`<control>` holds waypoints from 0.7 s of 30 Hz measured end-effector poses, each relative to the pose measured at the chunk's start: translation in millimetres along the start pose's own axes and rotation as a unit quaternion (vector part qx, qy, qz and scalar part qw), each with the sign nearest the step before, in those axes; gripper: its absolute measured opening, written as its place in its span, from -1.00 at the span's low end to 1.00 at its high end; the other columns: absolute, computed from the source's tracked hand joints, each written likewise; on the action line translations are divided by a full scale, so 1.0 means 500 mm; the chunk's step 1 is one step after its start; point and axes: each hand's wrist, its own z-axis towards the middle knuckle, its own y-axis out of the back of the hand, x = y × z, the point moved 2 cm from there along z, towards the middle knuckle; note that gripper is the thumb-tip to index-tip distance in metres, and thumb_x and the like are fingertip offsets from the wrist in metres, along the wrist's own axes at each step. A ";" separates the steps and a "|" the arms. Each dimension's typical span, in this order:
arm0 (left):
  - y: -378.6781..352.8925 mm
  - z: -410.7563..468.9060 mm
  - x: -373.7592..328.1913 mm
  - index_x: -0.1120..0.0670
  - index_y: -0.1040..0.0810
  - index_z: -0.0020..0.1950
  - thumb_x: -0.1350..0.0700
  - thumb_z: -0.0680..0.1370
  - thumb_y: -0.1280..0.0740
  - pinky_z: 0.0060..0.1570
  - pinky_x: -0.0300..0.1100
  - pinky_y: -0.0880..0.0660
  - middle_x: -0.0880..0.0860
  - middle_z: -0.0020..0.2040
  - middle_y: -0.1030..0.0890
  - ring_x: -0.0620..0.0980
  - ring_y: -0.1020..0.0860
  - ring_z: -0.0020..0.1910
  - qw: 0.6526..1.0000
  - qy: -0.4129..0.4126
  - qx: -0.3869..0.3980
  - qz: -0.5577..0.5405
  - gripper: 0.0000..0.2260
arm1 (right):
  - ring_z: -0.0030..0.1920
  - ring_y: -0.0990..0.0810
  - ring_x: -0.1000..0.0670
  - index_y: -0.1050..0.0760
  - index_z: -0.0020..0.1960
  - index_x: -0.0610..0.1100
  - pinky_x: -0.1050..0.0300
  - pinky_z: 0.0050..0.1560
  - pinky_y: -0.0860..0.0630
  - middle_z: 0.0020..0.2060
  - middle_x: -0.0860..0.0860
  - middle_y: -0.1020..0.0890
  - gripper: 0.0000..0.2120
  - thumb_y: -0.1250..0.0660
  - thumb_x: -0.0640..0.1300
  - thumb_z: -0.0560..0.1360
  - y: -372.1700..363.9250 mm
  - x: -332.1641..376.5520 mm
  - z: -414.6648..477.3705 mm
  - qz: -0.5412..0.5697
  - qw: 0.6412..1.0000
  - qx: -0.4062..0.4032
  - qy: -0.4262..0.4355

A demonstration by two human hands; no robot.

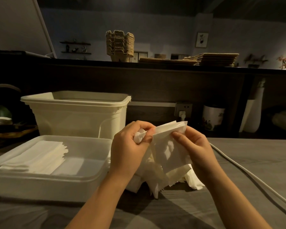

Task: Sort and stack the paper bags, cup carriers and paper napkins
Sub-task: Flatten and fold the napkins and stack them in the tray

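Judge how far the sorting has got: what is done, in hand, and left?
Done: carriers stacked and bags piled on the shelf; some napkins lie flat in the tray. In hand: the left hand and right hand pinch one napkin. Left: the crumpled heap on the table beneath them.

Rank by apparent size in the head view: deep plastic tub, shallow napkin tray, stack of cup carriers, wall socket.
1. shallow napkin tray (nearest the camera, so its lead over the tub is unsure)
2. deep plastic tub
3. stack of cup carriers
4. wall socket
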 end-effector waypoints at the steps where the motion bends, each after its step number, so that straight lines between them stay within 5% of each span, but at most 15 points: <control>1: 0.001 0.001 0.001 -0.05 -0.58 -0.09 -0.04 0.47 -0.33 -0.33 -0.32 -0.52 -0.16 -0.20 -0.60 -0.15 -0.56 -0.19 1.000 -0.002 -0.002 0.004 -0.89 | -0.22 -0.64 0.16 -0.57 -0.06 -0.05 0.33 -0.26 -0.53 -0.26 0.11 -0.68 -0.77 -0.30 -0.04 0.32 -0.003 -0.001 0.000 -0.006 1.000 0.007 -0.005; 7: -0.002 -0.001 -0.009 -0.12 -0.55 -0.13 0.08 0.49 -0.39 -0.33 -0.44 -0.46 -0.23 -0.25 -0.58 -0.24 -0.55 -0.18 1.000 0.012 0.007 -0.010 -0.91 | -0.17 -0.65 0.10 -0.58 -0.04 -0.01 0.19 -0.18 -0.59 -0.21 0.09 -0.68 -0.77 -0.28 0.01 0.34 -0.010 -0.012 0.000 0.000 0.999 0.011 -0.034; 10: 0.001 0.002 -0.011 -0.19 -0.51 -0.15 -0.06 0.45 -0.30 -0.31 -0.45 -0.47 -0.30 -0.20 -0.59 -0.27 -0.55 -0.15 0.997 0.057 0.000 -0.049 -0.98 | -0.16 -0.64 0.09 -0.59 -0.06 -0.01 0.10 -0.10 -0.61 -0.21 0.08 -0.68 -0.79 -0.29 -0.01 0.34 -0.007 -0.011 0.002 0.022 0.999 0.008 -0.029; 17: -0.001 0.004 -0.010 -0.12 -0.55 -0.15 0.12 0.51 -0.34 -0.33 -0.46 -0.46 -0.34 -0.25 -0.58 -0.30 -0.56 -0.14 0.993 0.088 0.005 -0.084 -0.88 | -0.12 -0.65 0.07 -0.57 -0.04 0.00 0.13 -0.10 -0.60 -0.18 0.10 -0.68 -0.76 -0.30 0.04 0.34 -0.012 -0.017 0.002 -0.032 0.998 0.033 -0.041; 21: 0.000 0.006 -0.014 -0.11 -0.57 -0.11 0.10 0.52 -0.30 -0.40 -0.48 -0.39 -0.31 -0.29 -0.59 -0.31 -0.54 -0.28 0.981 0.136 0.011 -0.141 -0.89 | -0.07 -0.66 0.05 -0.48 0.15 0.04 0.12 -0.10 -0.62 -0.07 0.07 -0.67 -0.69 -0.35 -0.10 0.41 -0.010 -0.015 0.005 0.007 1.000 -0.004 -0.024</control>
